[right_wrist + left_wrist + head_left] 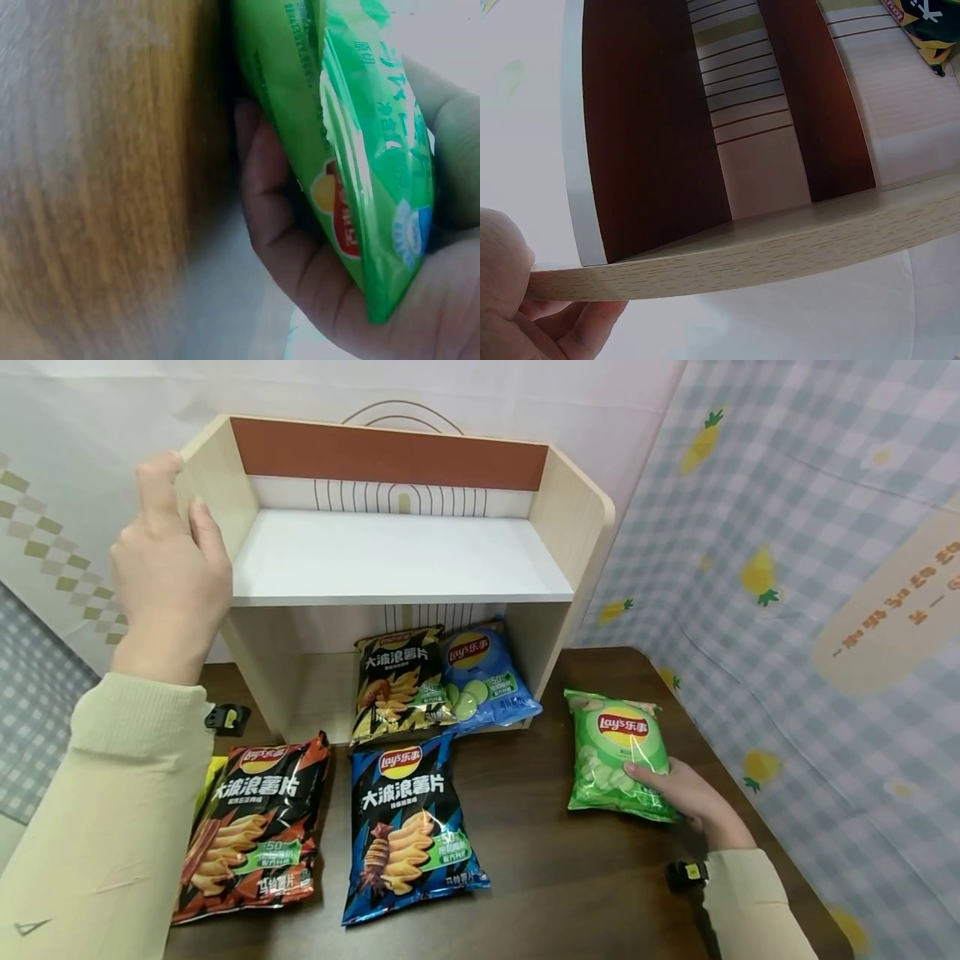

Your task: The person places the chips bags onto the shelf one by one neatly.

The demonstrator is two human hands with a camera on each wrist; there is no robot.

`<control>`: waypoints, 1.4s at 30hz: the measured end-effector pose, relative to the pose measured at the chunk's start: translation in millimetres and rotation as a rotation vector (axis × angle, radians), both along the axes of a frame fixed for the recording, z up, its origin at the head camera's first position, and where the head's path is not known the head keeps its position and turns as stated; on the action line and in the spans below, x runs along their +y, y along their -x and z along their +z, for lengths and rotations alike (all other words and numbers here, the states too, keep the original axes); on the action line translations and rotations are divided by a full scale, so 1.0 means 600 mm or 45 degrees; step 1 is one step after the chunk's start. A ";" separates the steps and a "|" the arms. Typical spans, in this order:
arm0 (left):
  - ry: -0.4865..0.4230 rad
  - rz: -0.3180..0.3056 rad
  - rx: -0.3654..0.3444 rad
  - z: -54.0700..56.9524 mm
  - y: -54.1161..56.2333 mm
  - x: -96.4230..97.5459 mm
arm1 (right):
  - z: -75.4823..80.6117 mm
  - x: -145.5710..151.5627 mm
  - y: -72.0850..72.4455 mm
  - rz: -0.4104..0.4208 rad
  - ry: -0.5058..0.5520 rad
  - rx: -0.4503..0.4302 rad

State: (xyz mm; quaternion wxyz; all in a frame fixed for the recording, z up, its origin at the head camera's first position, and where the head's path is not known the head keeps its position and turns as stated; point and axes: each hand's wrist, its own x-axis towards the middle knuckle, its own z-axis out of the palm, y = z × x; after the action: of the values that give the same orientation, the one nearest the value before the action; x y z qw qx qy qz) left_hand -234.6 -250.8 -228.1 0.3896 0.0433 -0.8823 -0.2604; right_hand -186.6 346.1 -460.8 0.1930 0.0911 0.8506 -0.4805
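Observation:
My left hand (171,556) grips the upper left side panel of a small two-tier wooden shelf (412,560). In the left wrist view the thumb and fingers (592,330) lie on opposite sides of that panel's edge (705,277). To the right of the shelf, my right hand (701,797) holds a green bag of chips (618,752) by its lower right corner. The right wrist view shows fingers (270,217) curled under the green bag and the thumb on its other face. A gold-and-black chip bag (401,685) and a light blue chip bag (487,677) lean inside the lower tier.
Before the shelf, a dark blue chip bag (408,827) and a red-and-black chip bag (255,827) lie on the brown table (540,860). Something yellow (208,785) peeks out behind the red one. Checked cloth (810,460) hangs at the right.

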 end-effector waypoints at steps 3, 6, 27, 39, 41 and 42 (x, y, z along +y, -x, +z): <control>0.005 0.000 0.003 0.000 0.000 -0.001 | 0.002 -0.002 -0.001 -0.016 0.035 0.011; 0.003 -0.001 0.001 0.000 0.000 -0.001 | 0.002 -0.002 -0.004 -0.034 0.051 0.037; 0.004 -0.015 0.006 -0.003 0.005 -0.003 | 0.092 -0.021 -0.100 0.152 0.284 0.032; 0.010 -0.022 0.028 -0.003 0.005 -0.003 | 0.109 -0.056 -0.107 0.354 0.434 -0.031; 0.008 -0.022 0.031 -0.003 0.005 -0.003 | 0.108 -0.067 -0.106 0.367 0.458 -0.023; 0.005 -0.021 0.030 -0.003 0.004 -0.002 | 0.107 -0.074 -0.106 0.377 0.472 -0.018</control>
State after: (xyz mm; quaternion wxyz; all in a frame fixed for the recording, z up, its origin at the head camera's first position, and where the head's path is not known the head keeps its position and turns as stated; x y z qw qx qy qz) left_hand -237.3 -252.1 -229.8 0.3980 0.0322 -0.8784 -0.2625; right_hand -122.9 301.4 -396.4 0.2805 -0.0682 0.7507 -0.5942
